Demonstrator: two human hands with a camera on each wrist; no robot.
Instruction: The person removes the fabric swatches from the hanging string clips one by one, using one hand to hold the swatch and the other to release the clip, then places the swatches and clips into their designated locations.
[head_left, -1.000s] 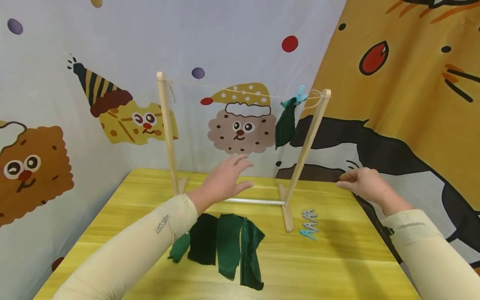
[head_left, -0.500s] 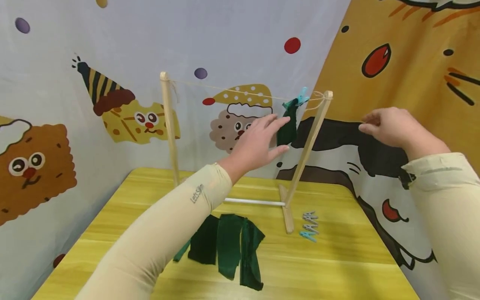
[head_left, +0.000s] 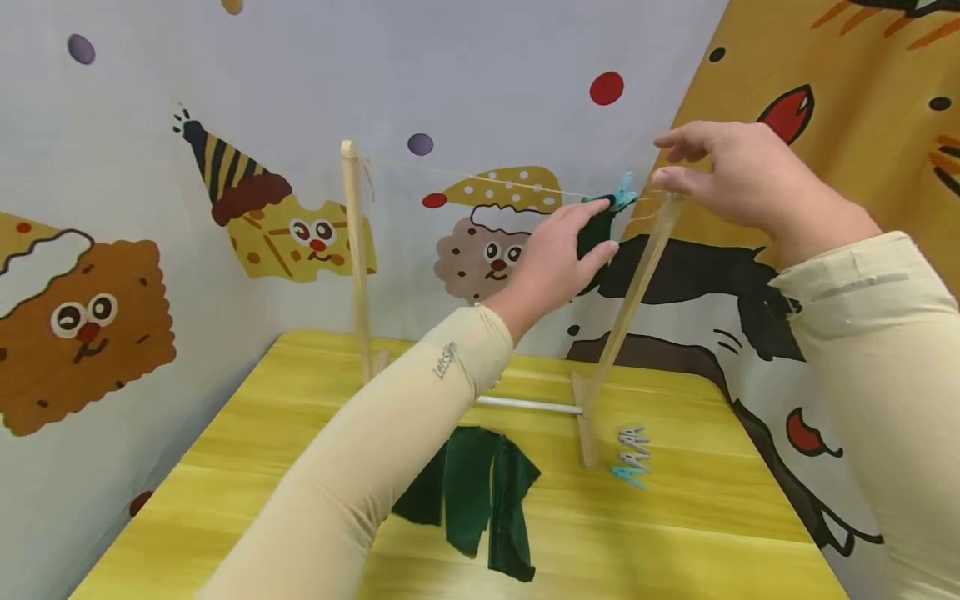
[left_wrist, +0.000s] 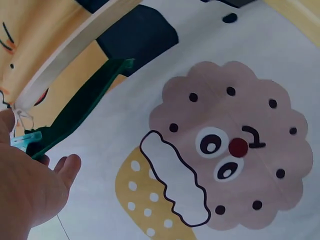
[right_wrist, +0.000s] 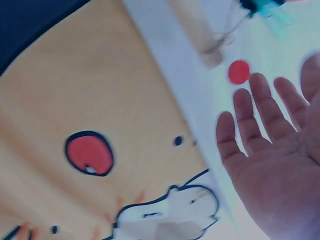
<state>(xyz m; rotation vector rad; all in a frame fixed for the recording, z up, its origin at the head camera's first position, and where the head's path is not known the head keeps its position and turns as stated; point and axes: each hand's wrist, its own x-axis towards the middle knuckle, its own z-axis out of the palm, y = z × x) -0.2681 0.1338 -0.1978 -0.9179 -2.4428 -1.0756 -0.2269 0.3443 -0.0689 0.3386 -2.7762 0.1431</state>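
A dark green cloth [head_left: 595,237] hangs from a string [head_left: 480,177] at the right end of a wooden rack, clipped by a light blue clothespin [head_left: 625,192]. My left hand [head_left: 551,262] reaches up to it, fingertips at the cloth's top edge beside the clothespin and thumb apart below. In the left wrist view the hanging cloth [left_wrist: 82,107] slants away above the hand. My right hand [head_left: 742,179] is raised near the top of the right post [head_left: 637,292], thumb and fingers apart with nothing between them. In the right wrist view its fingers are spread.
More dark green cloth pieces [head_left: 476,492] lie on the yellow wooden table [head_left: 660,542], partly behind my left sleeve. Several grey and blue clothespins [head_left: 632,457] sit right of the rack's foot. The left post [head_left: 358,258] and white crossbar [head_left: 528,405] stand ahead of a cartoon-printed curtain.
My left hand has risen rightward from above the table to the hanging cloth. My right hand has risen from low on the right, then moved left toward the post's top.
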